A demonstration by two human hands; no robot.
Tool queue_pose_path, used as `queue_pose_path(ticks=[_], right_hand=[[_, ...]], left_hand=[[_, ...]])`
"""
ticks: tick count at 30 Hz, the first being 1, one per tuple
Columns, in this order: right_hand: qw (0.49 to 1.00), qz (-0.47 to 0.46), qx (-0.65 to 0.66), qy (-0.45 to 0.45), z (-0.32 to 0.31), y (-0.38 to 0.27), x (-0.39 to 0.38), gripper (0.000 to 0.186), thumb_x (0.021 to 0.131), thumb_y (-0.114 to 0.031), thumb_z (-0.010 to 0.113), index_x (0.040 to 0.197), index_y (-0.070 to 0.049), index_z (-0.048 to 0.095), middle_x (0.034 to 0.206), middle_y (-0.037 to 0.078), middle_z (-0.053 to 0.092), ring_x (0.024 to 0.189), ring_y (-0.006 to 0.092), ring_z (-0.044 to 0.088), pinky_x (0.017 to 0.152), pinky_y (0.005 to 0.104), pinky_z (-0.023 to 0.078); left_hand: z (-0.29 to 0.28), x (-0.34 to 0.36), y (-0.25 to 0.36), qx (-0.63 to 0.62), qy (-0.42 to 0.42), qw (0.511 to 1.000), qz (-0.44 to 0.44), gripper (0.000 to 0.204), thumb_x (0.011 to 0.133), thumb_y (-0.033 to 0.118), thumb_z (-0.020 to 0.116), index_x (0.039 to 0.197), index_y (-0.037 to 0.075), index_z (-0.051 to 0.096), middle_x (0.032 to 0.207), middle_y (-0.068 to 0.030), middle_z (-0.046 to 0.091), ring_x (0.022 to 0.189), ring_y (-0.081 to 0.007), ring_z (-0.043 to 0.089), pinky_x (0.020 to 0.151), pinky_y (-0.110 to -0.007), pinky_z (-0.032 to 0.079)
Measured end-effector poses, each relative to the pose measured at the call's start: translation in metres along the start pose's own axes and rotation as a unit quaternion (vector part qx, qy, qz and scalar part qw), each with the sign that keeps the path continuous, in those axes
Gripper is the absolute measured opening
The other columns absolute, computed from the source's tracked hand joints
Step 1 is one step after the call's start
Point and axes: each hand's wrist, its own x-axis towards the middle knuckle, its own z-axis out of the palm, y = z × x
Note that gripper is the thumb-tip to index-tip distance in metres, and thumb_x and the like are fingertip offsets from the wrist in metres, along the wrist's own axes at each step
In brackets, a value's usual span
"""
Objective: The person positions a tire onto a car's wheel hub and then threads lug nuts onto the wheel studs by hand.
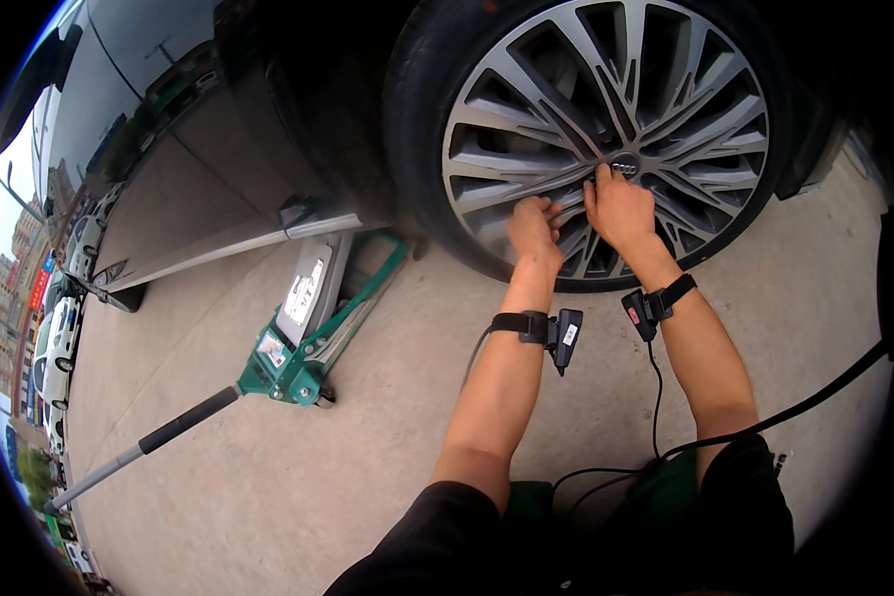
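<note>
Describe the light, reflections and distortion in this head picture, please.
Head view: soft, even daylight without hard shadows; the glossy car body mirrors buildings; fisheye bending curves the floor jack handle and leaves black corners; both hands on the alloy wheel look sharp.

A pale rectangular label (304, 288) is lying along the grey top plate of the floor jack (313, 328), well to the left of the left hand (532, 230) and lower than it. A smaller square label (271, 347) is sitting on the jack's green body, further down and left of the same hand.

A small white sticker (570, 335) is showing on the black device strapped below the left hand. A small red label (633, 315) is showing on the matching device below the right hand (618, 209).

Far left of both hands, at the rim, a red vertical sign (41, 287) is hanging on a distant building, too small to tell more.
</note>
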Motion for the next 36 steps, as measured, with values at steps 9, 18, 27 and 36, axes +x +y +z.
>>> queue_pose_path(ticks=[9,18,27,36], right_hand=[[0.999,0.008,0.029,-0.033,-0.004,0.003,-0.003,0.030,0.095,-0.031,0.060,0.095,-0.001,0.062,0.083,0.020,0.071,0.070,0.0372,0.071,0.063,0.0456,0.057],[0.999,0.010,0.045,0.016,0.000,0.005,-0.004,0.032,0.095,-0.034,0.061,0.089,-0.002,0.064,0.078,0.017,0.071,0.067,0.0336,0.071,0.059,0.0430,0.056],[0.999,-0.030,0.026,-0.005,-0.001,0.004,-0.008,0.020,0.091,-0.021,0.061,0.095,-0.002,0.063,0.082,0.014,0.071,0.071,0.0295,0.073,0.058,0.0397,0.058],[0.999,-0.001,0.040,-0.014,0.007,0.002,-0.010,0.018,0.091,-0.021,0.061,0.092,-0.003,0.062,0.079,0.013,0.070,0.069,0.0290,0.073,0.056,0.0402,0.057]], left_hand=[[-0.004,0.007,-0.001,0.010,-0.009,1.000,0.004,0.013,0.089,0.015,0.055,0.096,0.005,0.060,0.087,-0.0064,0.069,0.067,-0.0176,0.058,0.060,-0.029,0.043],[-0.001,0.003,0.004,0.056,0.016,0.998,0.013,0.028,0.088,0.018,0.056,0.106,-0.002,0.063,0.092,-0.0084,0.070,0.069,-0.0177,0.058,0.061,-0.028,0.044],[0.000,0.003,0.003,0.071,0.009,0.997,0.022,0.031,0.088,0.018,0.055,0.111,-0.002,0.063,0.096,-0.0074,0.070,0.073,-0.0173,0.058,0.063,-0.028,0.044],[0.000,0.004,0.003,0.064,0.000,0.998,0.017,0.017,0.088,0.016,0.051,0.096,0.005,0.060,0.089,-0.0048,0.067,0.072,-0.0183,0.058,0.062,-0.029,0.044]])
